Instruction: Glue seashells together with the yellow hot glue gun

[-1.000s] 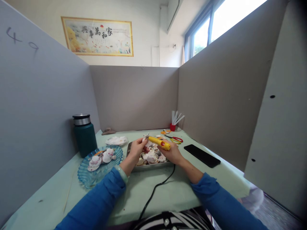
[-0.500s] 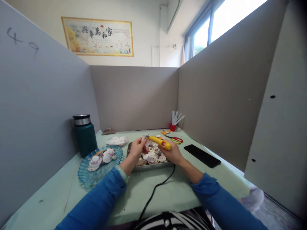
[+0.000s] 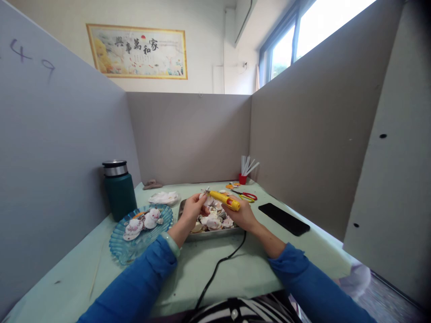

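Observation:
My right hand [image 3: 241,216] is closed around a yellow corded tool [image 3: 223,199] whose metal tip points left. My left hand [image 3: 191,210] pinches a small pale shell [image 3: 203,196] right at that tip. Both hands hover over a metal tray [image 3: 215,232] filled with several seashells. A blue glass plate [image 3: 125,247] with a few shells lies left of the tray. The tool's black cord [image 3: 215,269] runs back toward me across the pale green table.
A dark green flask [image 3: 118,189] stands at the left wall. A black phone [image 3: 283,218] lies right of the tray. Red-handled scissors [image 3: 247,196] and a red cup of white sticks [image 3: 243,174] sit at the back right. Grey partitions enclose the table on three sides.
The hands and the tool shifted only very slightly over the tray; nothing was picked up or let go.

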Action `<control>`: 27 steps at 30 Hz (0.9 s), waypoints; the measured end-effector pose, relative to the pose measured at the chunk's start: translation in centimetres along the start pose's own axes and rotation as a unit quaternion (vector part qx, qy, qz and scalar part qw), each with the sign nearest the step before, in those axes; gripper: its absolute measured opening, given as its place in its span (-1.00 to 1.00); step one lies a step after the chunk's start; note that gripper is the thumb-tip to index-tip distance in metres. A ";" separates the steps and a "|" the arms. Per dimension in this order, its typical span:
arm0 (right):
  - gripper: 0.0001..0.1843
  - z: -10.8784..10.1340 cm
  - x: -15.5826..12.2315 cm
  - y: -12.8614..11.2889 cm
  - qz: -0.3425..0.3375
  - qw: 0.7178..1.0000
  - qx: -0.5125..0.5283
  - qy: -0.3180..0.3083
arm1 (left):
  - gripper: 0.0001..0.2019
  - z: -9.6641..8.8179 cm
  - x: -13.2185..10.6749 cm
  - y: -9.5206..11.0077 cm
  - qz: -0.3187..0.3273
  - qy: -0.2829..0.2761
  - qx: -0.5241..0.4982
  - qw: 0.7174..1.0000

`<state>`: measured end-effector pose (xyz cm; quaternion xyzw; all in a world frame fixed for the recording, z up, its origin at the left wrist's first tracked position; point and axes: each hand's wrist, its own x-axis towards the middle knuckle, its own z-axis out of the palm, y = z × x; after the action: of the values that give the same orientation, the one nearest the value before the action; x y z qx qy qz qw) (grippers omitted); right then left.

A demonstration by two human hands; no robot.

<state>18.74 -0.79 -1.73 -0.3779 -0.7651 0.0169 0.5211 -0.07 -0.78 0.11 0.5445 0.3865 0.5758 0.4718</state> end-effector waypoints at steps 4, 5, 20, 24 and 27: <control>-0.81 0.1 0.0 0.2 0.001 1.000 0.000 0.000 | -0.54 0.0 -0.1 0.1 0.001 0.000 0.002 1.000; -0.82 0.1 0.0 0.2 0.000 1.000 0.001 0.001 | -0.54 0.0 -0.1 0.2 0.001 0.000 0.003 1.000; -0.83 0.0 0.0 0.1 -0.008 1.000 -0.007 -0.005 | -0.51 0.1 -0.1 0.2 0.004 0.003 -0.008 1.000; -0.84 0.0 0.0 0.0 -0.003 1.000 0.000 -0.003 | -0.51 0.2 -0.1 0.3 -0.004 0.007 -0.007 1.000; -0.83 0.0 0.0 0.0 -0.001 1.000 0.001 -0.004 | -0.52 0.1 0.0 0.2 -0.002 0.007 -0.015 1.000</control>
<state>18.76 -0.82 -1.70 -0.3765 -0.7678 0.0187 0.5180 0.04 -0.88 0.27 0.5326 0.3824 0.5845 0.4780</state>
